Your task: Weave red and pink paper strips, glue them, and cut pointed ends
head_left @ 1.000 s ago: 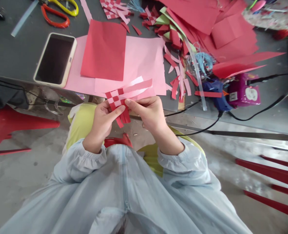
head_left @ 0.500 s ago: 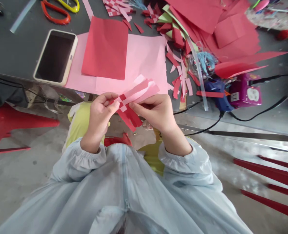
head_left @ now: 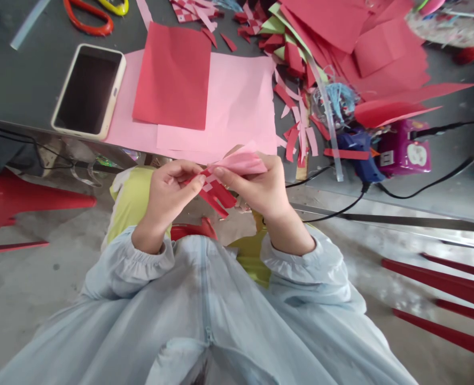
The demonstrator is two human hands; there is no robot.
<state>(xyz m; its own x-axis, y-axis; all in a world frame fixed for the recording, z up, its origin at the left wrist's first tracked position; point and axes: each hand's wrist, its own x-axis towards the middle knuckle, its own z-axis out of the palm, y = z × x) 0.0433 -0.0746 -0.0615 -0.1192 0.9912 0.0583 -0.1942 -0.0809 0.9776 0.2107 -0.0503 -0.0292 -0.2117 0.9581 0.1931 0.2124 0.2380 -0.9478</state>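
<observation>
Between my two hands, in front of the table edge, is a piece of woven paper with a small red and pink checked part. Loose red strips hang down from it, and pink strips stick out toward the right. My left hand pinches the checked end between thumb and fingers. My right hand grips the pink strips and the near part of the weave, its thumb lying on top. The right fingertips are partly hidden behind the paper.
On the table lie a red sheet on pink paper, a phone, orange-handled scissors, paper scraps, stacked red paper and a blue glue gun with cables. Red stool legs stand at the right.
The pink strips have been gathered and bent lower and to the right under my right hand. My left hand has shifted slightly right, and less of the checked part shows.
</observation>
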